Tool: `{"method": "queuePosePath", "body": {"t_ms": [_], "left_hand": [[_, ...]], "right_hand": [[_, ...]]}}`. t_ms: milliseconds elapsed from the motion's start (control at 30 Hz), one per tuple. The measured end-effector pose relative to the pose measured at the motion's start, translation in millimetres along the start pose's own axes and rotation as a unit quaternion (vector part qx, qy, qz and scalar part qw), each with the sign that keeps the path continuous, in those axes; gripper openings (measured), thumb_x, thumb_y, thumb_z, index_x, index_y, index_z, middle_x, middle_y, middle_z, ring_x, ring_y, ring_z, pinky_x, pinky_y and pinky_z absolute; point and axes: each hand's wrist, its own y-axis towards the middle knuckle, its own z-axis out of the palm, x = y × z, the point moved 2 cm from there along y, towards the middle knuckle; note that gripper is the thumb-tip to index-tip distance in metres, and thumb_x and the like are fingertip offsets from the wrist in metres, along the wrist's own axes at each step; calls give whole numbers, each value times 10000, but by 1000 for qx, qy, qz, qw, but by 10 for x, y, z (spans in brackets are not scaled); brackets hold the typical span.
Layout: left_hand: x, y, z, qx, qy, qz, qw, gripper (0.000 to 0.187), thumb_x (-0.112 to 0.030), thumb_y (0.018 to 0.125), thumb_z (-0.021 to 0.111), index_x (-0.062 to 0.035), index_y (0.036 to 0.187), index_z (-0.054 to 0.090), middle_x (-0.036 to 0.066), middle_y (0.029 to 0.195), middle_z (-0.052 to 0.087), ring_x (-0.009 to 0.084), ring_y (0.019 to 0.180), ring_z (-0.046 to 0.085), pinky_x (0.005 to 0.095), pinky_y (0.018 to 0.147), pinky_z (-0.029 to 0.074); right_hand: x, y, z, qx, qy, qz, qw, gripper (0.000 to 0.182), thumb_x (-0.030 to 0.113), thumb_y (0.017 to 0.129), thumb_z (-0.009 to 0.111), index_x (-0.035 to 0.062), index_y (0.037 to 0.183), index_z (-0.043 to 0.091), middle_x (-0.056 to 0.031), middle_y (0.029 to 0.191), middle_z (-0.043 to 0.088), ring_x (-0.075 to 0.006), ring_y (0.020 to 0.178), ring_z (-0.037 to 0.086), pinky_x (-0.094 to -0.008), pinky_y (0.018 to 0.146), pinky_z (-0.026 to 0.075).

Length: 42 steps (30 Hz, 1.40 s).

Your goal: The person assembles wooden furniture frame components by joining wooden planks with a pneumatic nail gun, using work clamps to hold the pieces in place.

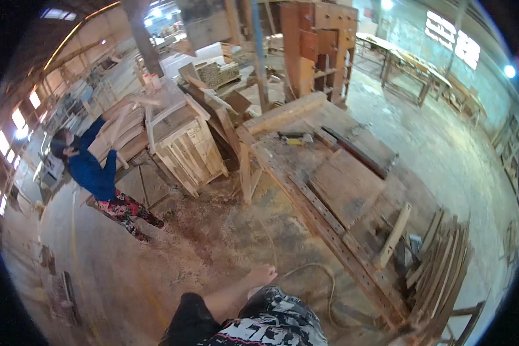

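The left hand (262, 274) hangs low over the floor, in front of the person's patterned clothing, its fingers seeming to curl in loosely; nothing can be made out in it, and I cannot tell how far it is closed. The right hand cannot be picked out. Nearest to the left hand, just to its right, a pale hose (330, 282) loops over the floor toward the workbench, probably left slack for reach. Farther right of the hand stands that wooden workbench (303, 202), a row of holes along its near edge, perhaps for pegs or stops that brace work. On it, right of the hand, a thick pale wooden bar (396, 235) lies slantwise, and beyond this a bundle of thin wood strips (444, 271) is gathered roughly lengthwise, likely to keep them together at the bench end. Ahead of the hand and to its right, a black-and-yellow tool (294, 139) lies near the bench's far end, seemingly within reach of the work, with a long dark bar (354, 151) beside it. Ahead and left of the hand, a slatted wooden cabinet (193, 154) stands near a co-worker (95, 173) in blue, whose arms reach over curved wooden pieces (124, 128), apparently to handle or steady them.
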Motion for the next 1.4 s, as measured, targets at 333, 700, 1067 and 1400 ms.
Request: {"method": "queuePosePath", "body": {"t_ms": [333,700,1067,1400], "left_hand": [[2084,-845,-1649,-256,-122,-228,931,338,-406,949,625,-90,1027,719,145,973,716,341,940,696,432,815,538],[3035,-231,-2950,-413,-149,-283,852,260,-332,966,631,-134,1092,742,123,1012,756,299,936,734,393,803,552],[3631,788,-4629,-445,-173,-345,808,217,-267,941,675,-79,1038,721,150,896,730,306,815,724,419,714,553],[4700,1841,-7584,-628,-68,-235,739,198,-187,1002,662,1,1059,684,113,902,722,170,777,691,297,671,533]], "right_hand": [[2675,-1973,3044,386,152,-20,910,354,269,1032,602,57,1316,626,-98,1289,652,-229,1049,637,-386,886,544],[3884,-3537,5148,488,245,-37,837,299,27,963,621,78,1256,657,-69,1179,663,-187,951,636,-334,810,527],[5229,-4560,7374,582,307,-41,752,231,138,1015,628,55,1228,668,-93,1195,703,-202,1021,682,-354,856,540],[6746,-5457,8834,640,333,2,693,224,137,1032,608,24,1216,666,-109,1144,706,-177,1009,689,-316,857,551]]}}
